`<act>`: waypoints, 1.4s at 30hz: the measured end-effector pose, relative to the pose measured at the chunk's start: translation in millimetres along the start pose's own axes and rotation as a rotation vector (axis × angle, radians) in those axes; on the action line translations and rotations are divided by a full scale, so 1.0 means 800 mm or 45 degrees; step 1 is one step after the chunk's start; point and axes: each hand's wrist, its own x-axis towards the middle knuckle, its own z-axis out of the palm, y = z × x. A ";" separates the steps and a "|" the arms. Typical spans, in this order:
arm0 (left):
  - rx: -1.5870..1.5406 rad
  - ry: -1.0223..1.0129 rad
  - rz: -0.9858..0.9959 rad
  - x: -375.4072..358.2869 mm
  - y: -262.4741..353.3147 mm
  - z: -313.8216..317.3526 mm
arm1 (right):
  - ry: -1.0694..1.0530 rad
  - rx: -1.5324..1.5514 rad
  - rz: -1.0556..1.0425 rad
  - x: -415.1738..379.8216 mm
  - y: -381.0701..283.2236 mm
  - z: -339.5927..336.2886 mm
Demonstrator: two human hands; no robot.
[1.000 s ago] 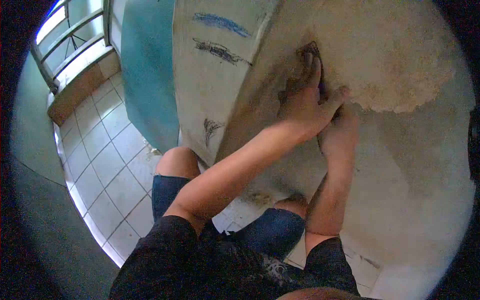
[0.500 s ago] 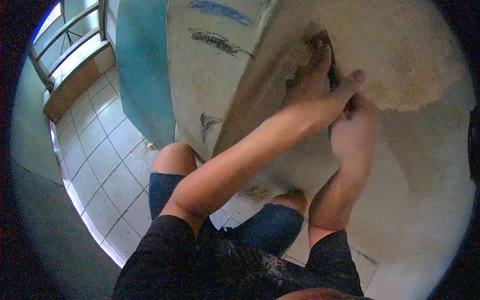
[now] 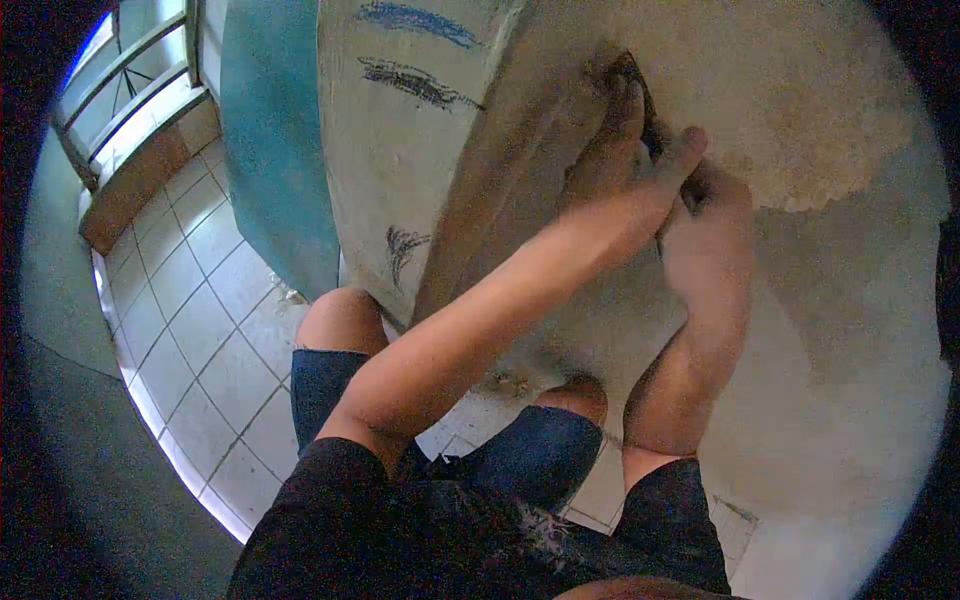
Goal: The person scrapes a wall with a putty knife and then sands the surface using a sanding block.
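Ideally, pressure should be even along the dark tool [image 3: 649, 112] against the wall [image 3: 800, 110]. The right hand [image 3: 712, 222] seemingly grips its lower end; the left hand [image 3: 612, 160] lies alongside, its grasp unclear.

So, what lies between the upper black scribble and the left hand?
In the head view, a corner edge and then shaded wall lie between the upper black scribble and the left hand.

- Left arm [image 3: 470, 320] reaches diagonally up and right, elbow slightly bent.
- Left hand [image 3: 625, 175]: fingers [image 3: 630, 105] point upward, thumb [image 3: 688, 145] spread toward right hand [image 3: 708, 215].
- Right arm [image 3: 700, 350] runs steeply upward, bent at elbow.
- Right fingers' grip unclear, blurred.
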 end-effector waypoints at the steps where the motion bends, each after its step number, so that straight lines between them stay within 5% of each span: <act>1: -0.023 0.008 0.061 0.000 -0.003 0.001 | 0.023 -0.017 0.014 -0.001 -0.001 0.001; 11: 0.014 0.017 0.211 0.012 -0.010 0.003 | 0.062 0.261 -0.108 0.013 0.042 0.023; 14: 0.323 0.095 0.320 0.008 -0.008 0.009 | 0.193 0.451 -0.158 0.008 0.041 0.044; 16: -0.015 -0.145 0.167 -0.001 0.000 0.004 | 0.607 0.163 -0.124 -0.021 -0.015 0.043; 17: -0.001 -0.132 0.175 -0.007 -0.004 0.006 | 0.607 0.179 -0.137 -0.025 -0.002 0.037; 19: 0.191 -0.032 0.296 -0.020 -0.017 0.018 | 0.109 0.571 0.113 -0.023 0.041 0.019; 25: -0.019 0.121 0.164 0.000 -0.029 0.028 | -0.061 -0.039 0.020 0.027 0.023 -0.010; 28: -0.035 0.030 0.071 -0.002 -0.007 0.018 | -0.175 0.094 -0.056 0.032 0.003 -0.039; 31: -0.293 0.037 0.009 -0.014 0.036 -0.009 | 0.066 -0.163 -0.340 0.051 0.030 -0.028; 34: -0.189 -0.074 0.078 -0.004 0.020 -0.012 | -0.226 0.037 0.015 0.045 -0.013 -0.054; 38: -0.106 0.054 0.118 -0.007 0.024 0.005 | -0.184 0.037 -0.217 0.055 0.020 -0.050; 41: 0.415 0.038 0.297 0.005 0.001 0.012 | -0.111 0.042 -0.255 0.050 0.006 -0.047; 42: 0.005 0.001 0.138 -0.012 0.010 0.011 | -0.153 0.024 -0.153 0.034 -0.004 -0.052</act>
